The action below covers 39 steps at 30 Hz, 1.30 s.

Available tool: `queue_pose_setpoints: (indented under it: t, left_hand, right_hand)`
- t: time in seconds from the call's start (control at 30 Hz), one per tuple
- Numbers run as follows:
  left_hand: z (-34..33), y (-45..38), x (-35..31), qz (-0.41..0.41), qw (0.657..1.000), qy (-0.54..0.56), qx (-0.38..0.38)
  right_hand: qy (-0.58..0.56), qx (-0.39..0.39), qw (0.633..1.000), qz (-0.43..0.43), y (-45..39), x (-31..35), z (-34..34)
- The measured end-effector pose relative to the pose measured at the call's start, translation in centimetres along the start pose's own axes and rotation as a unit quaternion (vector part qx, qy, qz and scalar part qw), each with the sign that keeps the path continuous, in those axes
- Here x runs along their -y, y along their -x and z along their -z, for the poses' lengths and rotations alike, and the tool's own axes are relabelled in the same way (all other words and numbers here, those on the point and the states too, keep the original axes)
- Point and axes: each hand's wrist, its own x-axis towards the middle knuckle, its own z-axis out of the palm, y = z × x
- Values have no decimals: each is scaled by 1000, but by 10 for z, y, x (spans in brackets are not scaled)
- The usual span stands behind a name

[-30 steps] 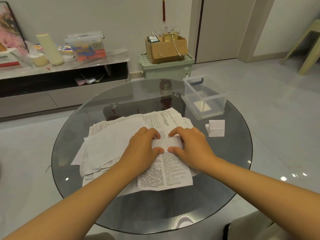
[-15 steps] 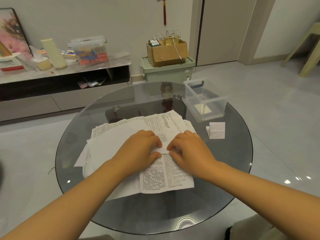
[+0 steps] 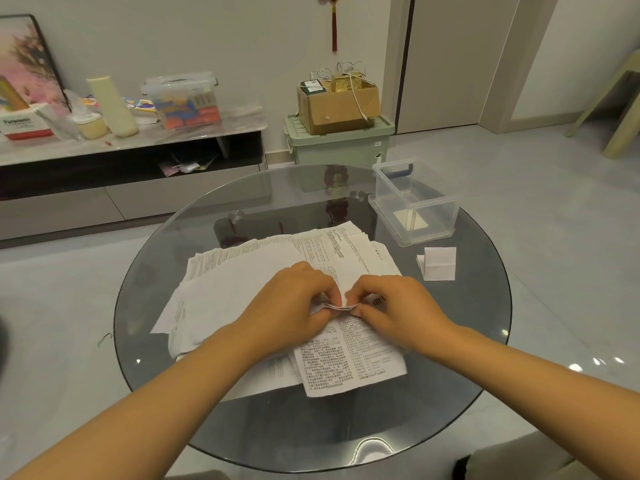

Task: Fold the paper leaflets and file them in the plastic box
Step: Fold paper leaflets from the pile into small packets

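- Left hand (image 3: 292, 304) and right hand (image 3: 398, 308) side by side over the middle of the round glass table (image 3: 194, 420), fingertips nearly meeting.
- Both with fingers curled, pinching the folded upper edge of one printed leaflet (image 3: 349, 358); fold line held just off the paper beneath, between thumbs and forefingers.
- Lower part of that leaflet flat toward the near edge of the table, dense black text face up, one corner on bare glass.
- Under and to the left: loose pile of unfolded leaflets (image 3: 235, 285), overlapping, fanned toward the far left of the table.
- Clear plastic box (image 3: 414, 202) at far right of the table, lid off, blue handle at its far end; something pale and flat on its floor, cannot tell whether inside or seen through the bottom.
- Small folded white leaflet (image 3: 438, 263) on the glass just in front of the box, apart from it and from the pile.
- Beyond the table: green storage bin (image 3: 337, 147) with a cardboard carton (image 3: 341, 105) on top, against the wall.
- Low sideboard (image 3: 131, 157) at left, with a lidded container and a cream cylinder on it.
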Motion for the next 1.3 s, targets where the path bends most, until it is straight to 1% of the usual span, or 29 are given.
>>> queue_pose_setpoints:
  t: [0.07,0.13,0.27,0.37,0.47,0.57,0.67,0.73,0.83,0.93,1.0,1.1,1.2,1.3]
  left_hand:
    - [-4,-1,0,11,1000,28,2]
    - [-9,-3,-1,28,999,44,-8]
    - [-14,-9,-7,69,995,71,-14]
    - [-17,-13,-10,100,993,69,-8]
    - [-18,-17,-12,130,989,67,2]
    - [-18,-20,-12,142,987,79,16]
    - [-17,-22,-13,152,983,94,33]
    - [-16,-23,-14,151,984,87,36]
    - [-14,-24,-16,136,989,55,29]
    - [-13,-24,-17,123,991,57,13]
    - [-12,-24,-18,117,990,80,-2]
    - [-9,-25,-22,130,980,146,-26]
    - [-8,-27,-26,149,971,177,-54]
    - [-6,-33,-32,155,962,215,-64]
  right_hand:
    - [-28,9,1000,-6,1,-4,2]
    - [-33,1,999,-19,1,-8,1]
    - [17,-37,997,-67,1,-12,-5]
    - [34,-44,994,-91,1,-11,-6]
    - [51,-37,992,-113,0,-10,-8]
    - [49,-27,990,-131,-3,-9,-7]
    - [51,-2,990,-134,-5,-8,-2]
    - [48,2,990,-129,-5,-8,-2]
    - [28,-11,992,-125,-4,-6,-3]
    - [12,-19,992,-127,-3,-6,-2]
    - [-2,-37,992,-118,-2,-6,0]
    - [-38,-64,992,-103,0,-5,4]
    - [-100,-75,985,-116,1,-7,10]
    - [-146,-86,977,-129,0,-12,18]
